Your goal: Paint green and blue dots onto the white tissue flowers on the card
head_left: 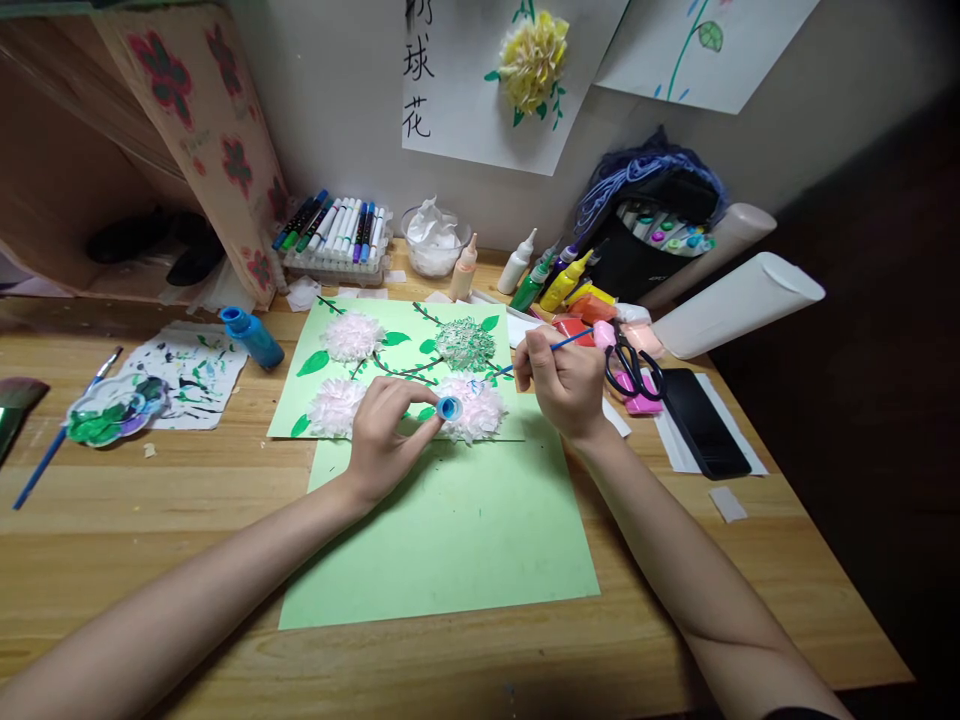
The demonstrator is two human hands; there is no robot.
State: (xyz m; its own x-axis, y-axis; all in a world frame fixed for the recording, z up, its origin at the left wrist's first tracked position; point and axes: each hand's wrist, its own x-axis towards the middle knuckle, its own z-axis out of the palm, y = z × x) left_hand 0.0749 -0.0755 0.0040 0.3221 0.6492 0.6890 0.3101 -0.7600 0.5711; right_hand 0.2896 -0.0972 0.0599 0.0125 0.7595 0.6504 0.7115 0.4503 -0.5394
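My left hand (386, 435) pinches a small cap (449, 408) between thumb and fingers, with blue paint showing inside it. It is held over the lower right flower (476, 415), which is pale pink, ruffled and marked with a few blue strokes. My right hand (559, 380) is closed around a thin paintbrush (574, 339) with a blue handle; its tip points left, close above the painting. Beneath my hands lies a green sheet (450, 540) with painted stems and leaves. A green-dabbed flower (465, 343) and two more pale pink flowers (352, 336) are on it.
A blue paint bottle (253, 338) stands left of the sheet, near a paint-smeared palette (116, 408) and a stained tissue (195, 375). Markers (337, 228) and paint bottles (564, 282) line the back. Scissors (634, 365) and a phone (705, 423) lie at the right.
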